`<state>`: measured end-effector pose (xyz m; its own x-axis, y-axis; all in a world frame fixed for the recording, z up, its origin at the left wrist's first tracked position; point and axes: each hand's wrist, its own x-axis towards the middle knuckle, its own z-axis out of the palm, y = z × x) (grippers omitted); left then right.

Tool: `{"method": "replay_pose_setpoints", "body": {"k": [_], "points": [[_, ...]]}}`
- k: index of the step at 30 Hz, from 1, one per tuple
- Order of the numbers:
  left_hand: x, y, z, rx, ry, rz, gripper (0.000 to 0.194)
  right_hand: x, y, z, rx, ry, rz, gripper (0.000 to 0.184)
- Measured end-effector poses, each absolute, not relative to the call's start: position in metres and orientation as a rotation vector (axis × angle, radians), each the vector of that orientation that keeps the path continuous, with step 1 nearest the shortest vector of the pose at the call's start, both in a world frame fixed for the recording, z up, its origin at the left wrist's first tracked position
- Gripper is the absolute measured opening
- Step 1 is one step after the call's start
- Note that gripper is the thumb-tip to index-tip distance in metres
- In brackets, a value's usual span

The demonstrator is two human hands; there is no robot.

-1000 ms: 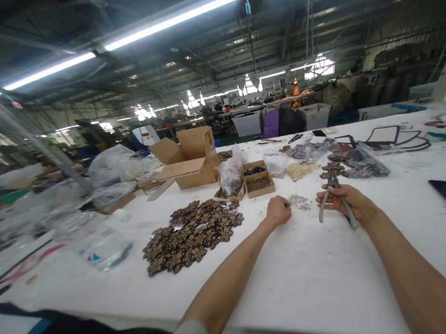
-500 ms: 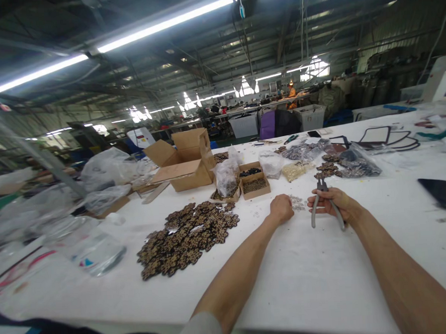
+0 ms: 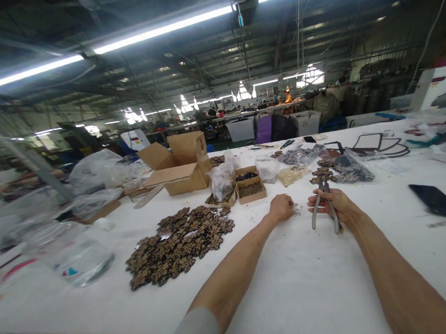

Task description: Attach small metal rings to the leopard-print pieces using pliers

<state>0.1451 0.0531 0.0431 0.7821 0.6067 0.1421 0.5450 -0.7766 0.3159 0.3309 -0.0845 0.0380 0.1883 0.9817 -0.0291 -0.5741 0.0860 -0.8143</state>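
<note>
Pliers (image 3: 324, 186): in the right hand, nose pointing away from the wearer, grey handles splayed back toward the body; probably held that way so one squeeze works them.
Right hand (image 3: 335, 201): fingers wrapped partway round the pliers; can't tell if it rests on the table (image 3: 290, 284) or sits just above.
Left hand (image 3: 282, 207): fingers curled down beside the metal bits; fingertips hidden, can't tell if they pinch one.
Metal bits (image 3: 297, 210): loose on the table between both hands, likely for short reach.
Patterned pile (image 3: 182, 245): left of the left hand, well apart; looks set aside but reachable.
Small carton (image 3: 253, 197): beyond the left hand; low walls probably stop tiny parts straying.
Edges: near table edge runs under the left forearm; clear jug (image 3: 85, 263) at left, dark slab (image 3: 438, 200) at right.
Room: tight past the pliers' nose, patterned pieces (image 3: 324, 175) just beyond; widest between the forearms.
</note>
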Motion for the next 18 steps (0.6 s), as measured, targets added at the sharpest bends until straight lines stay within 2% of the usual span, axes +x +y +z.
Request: {"method": "replay_pose_setpoints", "body": {"k": [13, 18], "points": [[0.2, 0.05, 0.033, 2.683, 0.974, 0.183, 0.018, 0.325, -0.077, 0.034, -0.904, -0.622, 1.197, 0.024], [0.187, 0.046, 0.04, 2.627, 0.993, 0.313, 0.01, 0.317, -0.077, 0.036, -0.984, -0.703, 1.159, 0.034]]}}
